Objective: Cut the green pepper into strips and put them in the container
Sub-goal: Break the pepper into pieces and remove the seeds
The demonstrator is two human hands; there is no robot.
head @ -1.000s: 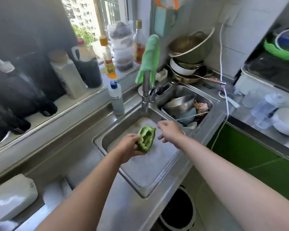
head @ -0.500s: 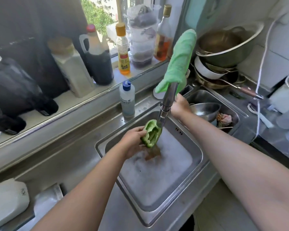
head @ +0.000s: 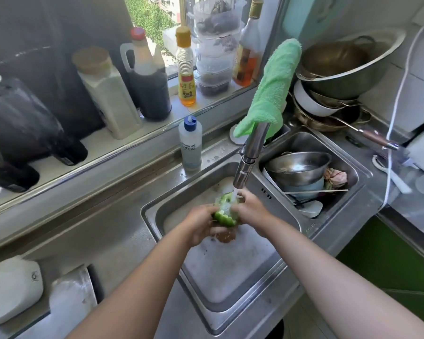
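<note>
**Green pepper under the running tap, both hands on it**

A clear plastic dish-soap bottle with a blue cap [head: 190,143] stands on the steel tabletop [head: 96,228], just behind the sink's back rim. The left hand [head: 201,223] has its fingers curled round the left side of the hollow, cut-open green pepper [head: 223,216]. The pepper is held above the large stainless-steel sink basin [head: 230,285]. Water falls from the chrome tap spout [head: 249,155] straight into the pepper's cavity. The right hand [head: 251,211] grips the pepper's right side, fingers bent over it. A green terry cloth [head: 272,94] is draped over the tap's neck. In the smaller basin to the right, a steel bowl [head: 299,165] sits on other dishes.
</note>
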